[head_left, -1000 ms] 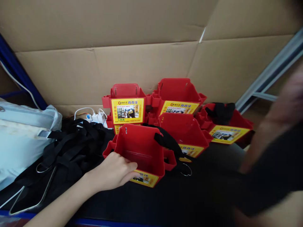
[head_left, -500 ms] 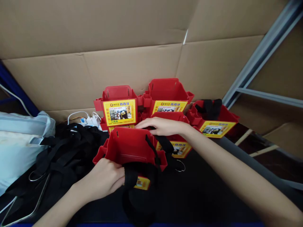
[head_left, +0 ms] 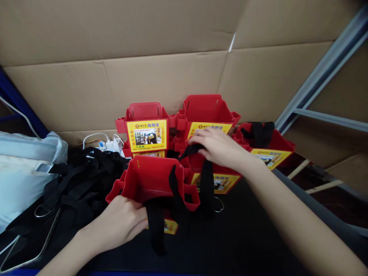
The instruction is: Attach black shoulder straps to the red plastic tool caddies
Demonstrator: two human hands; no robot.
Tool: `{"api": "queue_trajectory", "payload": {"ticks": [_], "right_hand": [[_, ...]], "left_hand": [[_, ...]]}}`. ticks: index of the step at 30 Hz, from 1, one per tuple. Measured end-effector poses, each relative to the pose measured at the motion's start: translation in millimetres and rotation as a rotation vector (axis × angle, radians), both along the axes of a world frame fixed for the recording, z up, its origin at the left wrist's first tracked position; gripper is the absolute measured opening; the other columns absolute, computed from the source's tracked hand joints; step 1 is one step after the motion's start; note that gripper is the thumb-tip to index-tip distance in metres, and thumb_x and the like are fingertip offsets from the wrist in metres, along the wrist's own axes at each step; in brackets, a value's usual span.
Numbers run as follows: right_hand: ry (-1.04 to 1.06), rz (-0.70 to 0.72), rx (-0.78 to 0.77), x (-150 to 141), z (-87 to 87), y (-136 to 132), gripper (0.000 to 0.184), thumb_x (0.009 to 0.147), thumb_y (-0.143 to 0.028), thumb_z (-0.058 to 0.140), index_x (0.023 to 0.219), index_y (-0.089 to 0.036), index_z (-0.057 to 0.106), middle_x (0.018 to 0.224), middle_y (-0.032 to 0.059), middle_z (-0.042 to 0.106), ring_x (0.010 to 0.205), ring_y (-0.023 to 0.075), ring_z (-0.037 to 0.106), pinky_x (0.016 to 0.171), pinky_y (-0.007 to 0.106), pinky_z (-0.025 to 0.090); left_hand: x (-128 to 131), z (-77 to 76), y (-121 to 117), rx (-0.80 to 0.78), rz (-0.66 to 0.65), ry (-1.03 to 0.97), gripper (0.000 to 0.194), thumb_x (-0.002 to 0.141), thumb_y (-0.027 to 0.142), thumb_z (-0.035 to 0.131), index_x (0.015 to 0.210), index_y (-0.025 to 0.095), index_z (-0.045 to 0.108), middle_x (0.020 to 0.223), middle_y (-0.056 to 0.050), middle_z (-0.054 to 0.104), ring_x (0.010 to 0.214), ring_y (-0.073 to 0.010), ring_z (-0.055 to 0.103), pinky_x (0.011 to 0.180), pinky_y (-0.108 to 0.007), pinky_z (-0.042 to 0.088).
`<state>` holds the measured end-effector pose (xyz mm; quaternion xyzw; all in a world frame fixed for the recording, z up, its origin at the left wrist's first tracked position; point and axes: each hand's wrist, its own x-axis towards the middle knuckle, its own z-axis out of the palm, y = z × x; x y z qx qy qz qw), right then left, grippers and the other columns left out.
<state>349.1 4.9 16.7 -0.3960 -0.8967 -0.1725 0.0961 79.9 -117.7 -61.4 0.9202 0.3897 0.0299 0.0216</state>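
A red plastic tool box (head_left: pixel 158 172) with a yellow label tilts at the front middle of the black table. On its near left edge my left hand (head_left: pixel 122 220) is closed, the fingertips hidden behind the rim. A black webbing strap (head_left: pixel 207 184) runs through the box's back wall and hangs over its front. My right hand (head_left: pixel 212 147) pinches part of this strap, raised to the right of the box and over another red tool box (head_left: pixel 221 182). Part of that second box is covered by the hand and strap.
Stacked red tool boxes (head_left: pixel 146 134) stand at the back against a cardboard wall (head_left: pixel 161 84). Another box (head_left: pixel 268 153) with a strap sits at right. Left are a heap of black straps (head_left: pixel 74 188), a metal ring hook (head_left: pixel 46 245), white plugs (head_left: pixel 113 145) and a pale bag (head_left: pixel 25 172).
My right hand has moved right and up from behind the front box, drawing the black strap with it. The front box has shifted slightly left; my left hand stays on it.
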Motion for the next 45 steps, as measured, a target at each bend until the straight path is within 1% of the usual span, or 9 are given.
{"api": "queue_trajectory", "payload": {"ticks": [5,13,19,22,25,30,36,39,45], "right_hand": [[-0.063,0.494,-0.250,-30,-15.3,12,0.016,0.083,-0.018,0.048,0.083,-0.021,0.064,0.087,0.0016,0.063,0.094,0.0166,0.052,0.086,0.033,0.035],[0.079,-0.143,0.208,60,11.0,32,0.026,0.081,-0.016,0.046,0.096,-0.013,0.067,0.086,0.0124,0.065,0.082,0.0229,0.054,0.075,0.036,0.039],[0.101,0.283,-0.040,21,-4.5,-10,0.045,0.080,-0.020,0.053,0.124,-0.026,0.050,0.125,0.0049,0.052,0.112,0.0224,0.044,0.094,0.040,0.034],[0.104,0.408,-0.216,-17,-21.6,-12,0.041,0.083,-0.019,0.051,0.122,-0.029,0.051,0.111,0.0017,0.061,0.099,0.0171,0.052,0.087,0.035,0.039],[0.124,0.297,-0.191,-13,-26.5,4,0.025,0.084,-0.017,0.047,0.100,-0.023,0.065,0.093,0.0024,0.067,0.087,0.0162,0.057,0.082,0.032,0.042],[0.183,-0.371,0.127,58,-10.1,16,0.027,0.076,-0.012,0.048,0.095,-0.016,0.066,0.099,0.0120,0.065,0.090,0.0276,0.060,0.074,0.039,0.047],[0.144,0.221,-0.102,25,-23.8,-8,0.052,0.077,-0.019,0.055,0.128,-0.027,0.044,0.132,0.0049,0.046,0.123,0.0222,0.038,0.099,0.042,0.033],[0.123,0.383,-0.204,-14,-36.8,-6,0.033,0.083,-0.018,0.049,0.113,-0.026,0.057,0.114,0.0036,0.061,0.110,0.0182,0.049,0.095,0.039,0.035],[0.400,-0.140,0.081,17,-24.8,11,0.029,0.082,-0.020,0.044,0.101,-0.018,0.066,0.099,0.0079,0.067,0.089,0.0217,0.061,0.080,0.033,0.045]], "left_hand": [[-2,-4.0,2,0.028,-0.022,-0.006,0.024,0.090,0.029,0.036,0.080,0.019,0.056,0.071,-0.002,0.061,0.064,-0.0160,0.056,0.053,-0.025,0.031],[-4,-5.1,-4,0.002,0.017,0.007,0.034,0.093,0.037,0.029,0.074,0.019,0.050,0.066,0.000,0.059,0.058,-0.0145,0.055,0.048,-0.026,0.023],[-2,-7.1,-4,-0.011,0.029,0.000,0.033,0.093,0.037,0.029,0.074,0.019,0.049,0.067,0.000,0.060,0.059,-0.0148,0.056,0.048,-0.027,0.023],[-1,-7.5,-4,-0.003,0.035,-0.010,0.032,0.093,0.037,0.030,0.074,0.019,0.049,0.066,0.000,0.060,0.057,-0.0146,0.055,0.048,-0.026,0.023],[-1,-7.7,-5,0.014,0.035,-0.011,0.032,0.093,0.036,0.030,0.075,0.019,0.050,0.067,0.000,0.060,0.057,-0.0141,0.055,0.048,-0.025,0.022],[-3,-6.9,-5,0.032,0.016,-0.011,0.031,0.092,0.035,0.031,0.075,0.019,0.050,0.067,0.000,0.060,0.056,-0.0131,0.054,0.047,-0.026,0.021],[-1,-6.7,-4,0.021,0.000,-0.010,0.033,0.093,0.036,0.031,0.074,0.018,0.051,0.065,0.000,0.060,0.056,-0.0128,0.054,0.048,-0.027,0.022],[-1,-8.8,-5,0.034,0.007,-0.014,0.033,0.093,0.035,0.031,0.073,0.018,0.051,0.064,0.000,0.059,0.055,-0.0126,0.054,0.047,-0.026,0.022],[0,-7.3,-5,0.029,0.030,0.004,0.033,0.093,0.036,0.030,0.074,0.018,0.051,0.067,-0.001,0.060,0.057,-0.0134,0.054,0.048,-0.026,0.022]]}}
